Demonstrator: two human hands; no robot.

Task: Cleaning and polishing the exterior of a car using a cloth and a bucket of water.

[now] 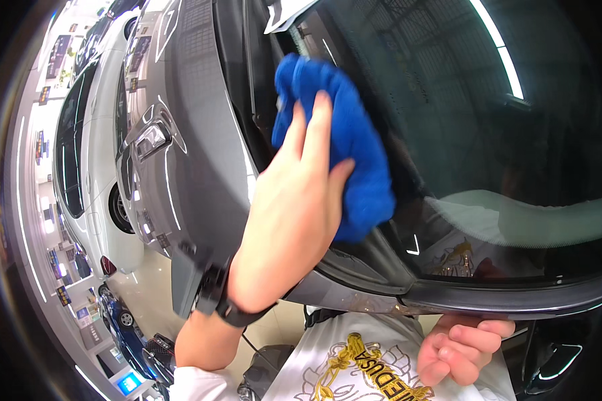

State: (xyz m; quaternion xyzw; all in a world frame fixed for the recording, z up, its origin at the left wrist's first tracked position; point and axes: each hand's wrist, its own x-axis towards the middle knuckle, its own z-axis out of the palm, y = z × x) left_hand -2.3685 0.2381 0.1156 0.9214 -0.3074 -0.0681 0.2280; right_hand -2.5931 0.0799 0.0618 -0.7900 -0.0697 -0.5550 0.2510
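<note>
My left hand (293,215), wearing a black wrist device (231,301), presses a folded blue cloth (361,170) with its fingers spread over it. The cloth lies across the lower edge of a dark grey car's windscreen (461,135) and its black cowl panel (238,65); hand and cloth are slightly blurred. At the lower right, my right hand (461,348) is loosely curled beside the grey windscreen pillar (486,299). Nothing shows in it, and whether it touches the pillar is unclear.
The car's glossy bonnet (195,100) stretches to the left, with a shiny raised piece (153,140) on it. White paper (286,15) sits at the windscreen's top edge. Beyond stand a white car (98,125) and a blue car (125,336) on a tiled floor (153,280).
</note>
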